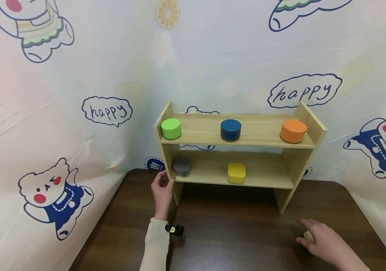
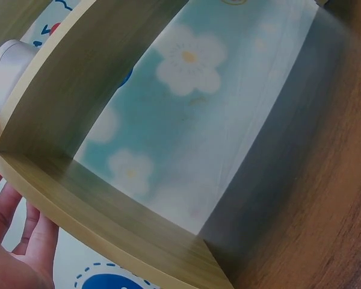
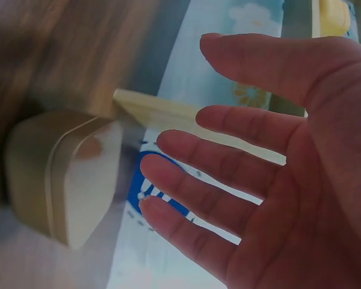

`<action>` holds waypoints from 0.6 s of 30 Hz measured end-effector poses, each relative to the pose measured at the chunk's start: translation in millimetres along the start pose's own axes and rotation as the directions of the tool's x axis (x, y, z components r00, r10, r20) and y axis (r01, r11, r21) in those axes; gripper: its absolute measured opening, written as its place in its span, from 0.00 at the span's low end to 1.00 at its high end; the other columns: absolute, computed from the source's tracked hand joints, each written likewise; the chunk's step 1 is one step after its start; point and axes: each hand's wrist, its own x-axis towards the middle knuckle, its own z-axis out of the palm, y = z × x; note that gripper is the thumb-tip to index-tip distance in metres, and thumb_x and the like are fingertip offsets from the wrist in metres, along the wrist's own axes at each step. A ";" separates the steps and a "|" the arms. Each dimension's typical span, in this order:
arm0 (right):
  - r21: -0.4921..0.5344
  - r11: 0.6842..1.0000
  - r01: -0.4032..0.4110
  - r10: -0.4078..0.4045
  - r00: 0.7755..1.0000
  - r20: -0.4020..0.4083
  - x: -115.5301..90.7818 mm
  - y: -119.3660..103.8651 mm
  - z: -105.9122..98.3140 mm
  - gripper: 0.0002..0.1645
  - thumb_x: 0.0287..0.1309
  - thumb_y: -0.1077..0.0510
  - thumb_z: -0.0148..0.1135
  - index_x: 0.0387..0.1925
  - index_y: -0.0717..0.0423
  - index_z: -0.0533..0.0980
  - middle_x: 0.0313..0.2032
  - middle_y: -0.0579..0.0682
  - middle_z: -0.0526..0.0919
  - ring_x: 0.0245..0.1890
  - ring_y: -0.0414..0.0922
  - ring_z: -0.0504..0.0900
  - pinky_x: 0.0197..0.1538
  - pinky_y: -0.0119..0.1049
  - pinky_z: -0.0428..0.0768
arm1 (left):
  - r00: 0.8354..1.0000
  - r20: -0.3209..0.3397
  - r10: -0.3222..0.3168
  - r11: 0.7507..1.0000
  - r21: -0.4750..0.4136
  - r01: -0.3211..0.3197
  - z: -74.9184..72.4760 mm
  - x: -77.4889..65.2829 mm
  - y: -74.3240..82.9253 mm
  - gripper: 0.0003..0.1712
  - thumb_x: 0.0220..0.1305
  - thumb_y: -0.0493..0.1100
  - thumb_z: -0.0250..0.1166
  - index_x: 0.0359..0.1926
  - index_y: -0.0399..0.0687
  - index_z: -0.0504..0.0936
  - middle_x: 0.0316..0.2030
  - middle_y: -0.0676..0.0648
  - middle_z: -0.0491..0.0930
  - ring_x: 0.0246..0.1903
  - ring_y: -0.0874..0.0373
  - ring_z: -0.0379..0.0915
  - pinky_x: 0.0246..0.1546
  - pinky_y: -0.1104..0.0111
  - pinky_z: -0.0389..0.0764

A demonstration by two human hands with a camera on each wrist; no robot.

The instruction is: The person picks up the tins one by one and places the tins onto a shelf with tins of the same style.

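My left hand (image 1: 162, 194) grips the left side panel of a two-tier wooden shelf (image 1: 257, 146). In the left wrist view its thumb lies at the panel's front edge and its fingers (image 2: 43, 241) are on the outer side. Close to that thumb, a grey box (image 1: 182, 167) sits at the left end of the lower tier. My right hand (image 1: 326, 241) hovers by a beige box (image 1: 308, 236) on the table, which it partly hides in the head view. The right wrist view has those fingers straight and spread, apart from the beige box (image 3: 93, 186).
Along the upper tier stand a green round box (image 1: 171, 128), a dark blue round box (image 1: 230, 130) and an orange round box (image 1: 293, 131). A yellow box (image 1: 236, 173) occupies the lower tier. Printed cloth (image 1: 213, 67) hangs behind the dark wooden table (image 1: 227, 233).
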 end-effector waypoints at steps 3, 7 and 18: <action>-0.002 0.999 -0.036 0.036 0.999 0.027 -2.5 8.5 2.8 0.36 0.56 0.49 0.77 0.60 0.66 0.78 0.55 0.65 0.85 0.50 0.62 0.87 0.49 0.61 0.83 | 1.000 -0.001 0.004 1.000 -0.004 -0.004 0.5 0.3 -1.0 0.13 0.65 0.35 0.70 0.51 0.41 0.86 0.42 0.46 0.86 0.41 0.62 0.78 0.43 0.74 0.77; -0.028 0.997 -0.067 0.068 0.998 0.010 -6.5 17.3 6.7 0.37 0.56 0.47 0.76 0.59 0.67 0.78 0.55 0.67 0.85 0.50 0.64 0.86 0.49 0.62 0.83 | 1.000 0.005 0.017 1.000 -0.007 -0.017 0.7 1.6 -0.5 0.13 0.65 0.34 0.70 0.50 0.40 0.86 0.43 0.41 0.86 0.42 0.60 0.78 0.43 0.73 0.76; -0.050 0.993 -0.103 0.105 0.994 0.026 -20.0 31.6 16.0 0.38 0.52 0.50 0.79 0.58 0.69 0.78 0.54 0.71 0.83 0.52 0.68 0.84 0.49 0.64 0.82 | 1.000 -0.001 -0.011 1.000 0.012 0.011 0.6 -2.2 1.5 0.13 0.66 0.34 0.69 0.50 0.41 0.85 0.44 0.44 0.86 0.43 0.61 0.78 0.47 0.67 0.78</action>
